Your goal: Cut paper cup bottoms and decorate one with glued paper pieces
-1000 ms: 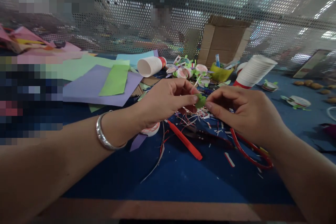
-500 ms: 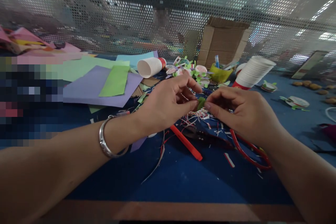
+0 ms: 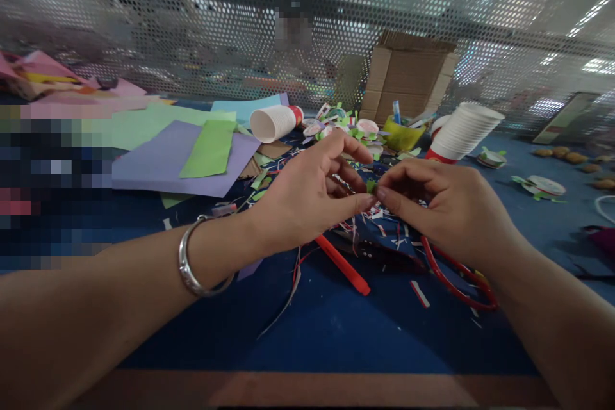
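A tiny piece of green paper (image 3: pixel 370 186) sits between my fingertips above the middle of the table. My right hand (image 3: pixel 437 198) pinches it at its right side with thumb and forefinger. From the left, my left hand (image 3: pixel 312 186) has its thumb and a curled finger at the same piece, its forefinger raised. Beneath both hands lie paper scraps and shreds (image 3: pixel 382 230). A red marker (image 3: pixel 343 265) rests on the blue tabletop (image 3: pixel 327 333) in front of them. Red scissors handles (image 3: pixel 461 288) show below my right hand.
Purple paper (image 3: pixel 158 160) with a green strip (image 3: pixel 209 148) lies at left. Behind my hands are a toppled cup stack (image 3: pixel 273 123), paper turtles (image 3: pixel 368 128), a yellow container (image 3: pixel 403 136) and cardboard (image 3: pixel 408 77). Another cup stack (image 3: pixel 468 131) leans at right, near a paper turtle (image 3: pixel 541 187).
My left thumb has moved right, closer to my right fingertips, and less of the green paper shows. My right hand has hardly moved.
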A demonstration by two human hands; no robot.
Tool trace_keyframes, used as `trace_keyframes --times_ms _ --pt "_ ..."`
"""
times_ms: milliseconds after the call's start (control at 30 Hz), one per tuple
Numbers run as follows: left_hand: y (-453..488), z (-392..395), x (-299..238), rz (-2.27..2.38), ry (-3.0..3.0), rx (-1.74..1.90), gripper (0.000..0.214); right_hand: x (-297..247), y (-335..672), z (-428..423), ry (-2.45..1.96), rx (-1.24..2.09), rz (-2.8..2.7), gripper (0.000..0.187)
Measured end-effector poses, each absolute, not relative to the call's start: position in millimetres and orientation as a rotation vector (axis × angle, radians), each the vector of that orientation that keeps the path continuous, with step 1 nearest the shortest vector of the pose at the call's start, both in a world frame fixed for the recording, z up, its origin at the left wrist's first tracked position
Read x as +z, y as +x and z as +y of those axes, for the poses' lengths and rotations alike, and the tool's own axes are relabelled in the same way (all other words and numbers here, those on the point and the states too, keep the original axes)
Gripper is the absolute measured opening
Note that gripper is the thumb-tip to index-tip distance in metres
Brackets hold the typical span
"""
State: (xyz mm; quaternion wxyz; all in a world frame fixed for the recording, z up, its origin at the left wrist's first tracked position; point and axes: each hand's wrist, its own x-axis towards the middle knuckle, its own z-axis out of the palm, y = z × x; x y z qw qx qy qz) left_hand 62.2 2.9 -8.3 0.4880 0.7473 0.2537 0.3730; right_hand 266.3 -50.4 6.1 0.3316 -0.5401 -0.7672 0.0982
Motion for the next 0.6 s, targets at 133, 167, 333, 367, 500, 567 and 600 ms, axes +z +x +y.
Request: trace_keyframes --times_ms 133,167,333,367,500,567,600 --pt "61.7 1.6 -9.3 0.661 1.938 0.954 0.038 6.2 265.5 -50.4 -1.4 0.252 -1.991 0.008" --pt "61.4 1.4 -9.1 0.67 1.963 0.97 0.037 6.0 265.6 -50.3 -1.392 0.253 -1.987 0.008" --pt "60.8 1.2 -7.5 0.687 2.023 0.996 0.034 4.4 267.2 -50.1 -1.35 0.278 -1.976 0.008" --pt "60.9 1.2 -7.4 0.679 2.024 0.994 0.034 4.2 267.5 -50.3 -1.342 0.281 -1.974 0.009" --pt "61.7 0.9 -8.1 0.638 1.997 0.963 0.031 4.8 267.1 -51.2 -1.327 0.311 -1.98 0.007" --pt "62.1 1.1 -8.7 0.64 1.968 0.956 0.03 5.5 266.1 -51.4 -1.324 0.293 -2.0 0.004" --pt "62.3 1.5 -9.1 0.647 1.945 0.951 0.03 5.8 265.6 -51.4 -1.326 0.28 -2.009 0.004"
